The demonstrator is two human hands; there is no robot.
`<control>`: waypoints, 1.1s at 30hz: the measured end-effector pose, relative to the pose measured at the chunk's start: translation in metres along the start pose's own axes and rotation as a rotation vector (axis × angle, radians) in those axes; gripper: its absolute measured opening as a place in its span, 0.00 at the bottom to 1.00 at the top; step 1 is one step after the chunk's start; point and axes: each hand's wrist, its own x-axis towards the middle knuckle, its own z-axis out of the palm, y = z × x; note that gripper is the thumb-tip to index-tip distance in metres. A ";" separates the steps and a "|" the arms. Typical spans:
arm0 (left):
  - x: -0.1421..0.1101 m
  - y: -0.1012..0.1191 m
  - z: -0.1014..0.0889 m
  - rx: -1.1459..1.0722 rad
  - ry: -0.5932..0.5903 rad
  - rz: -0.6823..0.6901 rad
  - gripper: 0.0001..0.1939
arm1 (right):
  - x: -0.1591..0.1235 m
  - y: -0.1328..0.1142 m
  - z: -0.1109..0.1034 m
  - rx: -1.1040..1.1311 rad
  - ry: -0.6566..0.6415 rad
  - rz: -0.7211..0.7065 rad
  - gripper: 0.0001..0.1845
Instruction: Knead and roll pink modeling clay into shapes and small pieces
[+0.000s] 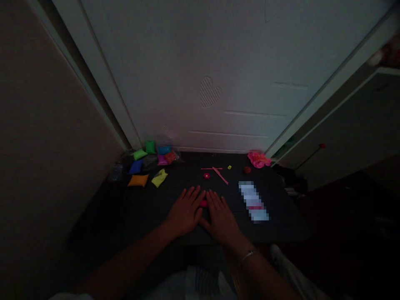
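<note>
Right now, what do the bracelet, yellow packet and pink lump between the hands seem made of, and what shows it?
Bracelet: probably polished metal; it glints.
Yellow packet: likely plastic film, finish too dim to tell; one end looks see-through.
Pink lump: perhaps clay, finish unclear; evenly coloured, but left hand and right hand partly cover it.

2 hands (185,211), 8 col. pkts (138,180), 2 pink tools (220,176), 1 sm. red flower (206,176)

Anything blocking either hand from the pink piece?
Nothing visible. The left hand and right hand are at the pink piece, which shows in the gap between them; what's under the hands is hidden.
</note>
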 end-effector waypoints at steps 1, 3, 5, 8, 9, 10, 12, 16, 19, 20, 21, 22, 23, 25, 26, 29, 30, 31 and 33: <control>-0.010 0.002 0.000 0.002 0.005 0.033 0.27 | -0.009 0.000 0.001 -0.004 0.002 -0.020 0.39; -0.028 0.007 0.000 0.007 0.018 0.068 0.27 | -0.028 -0.003 0.004 -0.015 0.010 -0.050 0.39; -0.034 0.011 0.001 0.012 0.032 0.059 0.27 | -0.037 -0.006 0.004 -0.022 0.019 -0.054 0.39; -0.023 0.010 -0.001 -0.001 0.009 -0.001 0.27 | -0.030 -0.005 0.002 -0.027 0.030 -0.004 0.39; -0.017 0.008 -0.002 -0.011 -0.003 -0.016 0.27 | -0.025 -0.003 0.001 -0.026 0.031 0.016 0.39; -0.013 0.006 -0.003 -0.025 -0.016 -0.017 0.27 | -0.022 -0.002 0.000 -0.024 0.028 0.028 0.39; -0.013 0.003 -0.004 -0.064 -0.036 0.020 0.27 | -0.019 0.002 -0.001 -0.011 0.011 0.027 0.39; -0.024 -0.004 -0.007 -0.182 0.003 0.028 0.27 | -0.021 0.006 -0.010 0.055 -0.005 0.018 0.35; -0.014 -0.013 -0.017 -0.231 0.149 -0.185 0.27 | -0.001 0.009 -0.029 0.097 0.100 0.075 0.30; -0.006 -0.016 -0.021 -0.220 0.190 -0.238 0.27 | 0.011 0.009 -0.035 0.097 0.144 0.079 0.29; 0.004 -0.018 -0.024 -0.188 0.208 -0.245 0.27 | 0.024 0.008 -0.040 0.094 0.173 0.074 0.28; 0.014 -0.020 -0.026 -0.151 0.202 -0.229 0.27 | 0.036 0.007 -0.042 0.086 0.196 0.078 0.28; 0.024 -0.021 -0.026 -0.117 0.185 -0.217 0.26 | 0.048 0.005 -0.043 0.073 0.208 0.087 0.28; 0.040 -0.019 -0.022 -0.069 0.130 -0.216 0.26 | 0.067 -0.001 -0.037 0.043 0.199 0.092 0.28; 0.044 -0.018 -0.017 -0.055 0.099 -0.228 0.25 | 0.072 -0.005 -0.031 0.030 0.191 0.095 0.28; 0.047 -0.011 -0.001 -0.040 0.036 -0.289 0.25 | 0.077 -0.013 -0.013 0.012 0.181 0.110 0.28; 0.045 -0.010 0.003 -0.037 0.029 -0.307 0.25 | 0.076 -0.014 -0.008 0.010 0.182 0.120 0.28; 0.043 -0.009 0.006 -0.033 0.027 -0.317 0.25 | 0.074 -0.015 -0.005 0.009 0.182 0.131 0.28; 0.040 -0.008 0.009 -0.026 0.034 -0.322 0.26 | 0.071 -0.015 -0.001 0.009 0.179 0.149 0.28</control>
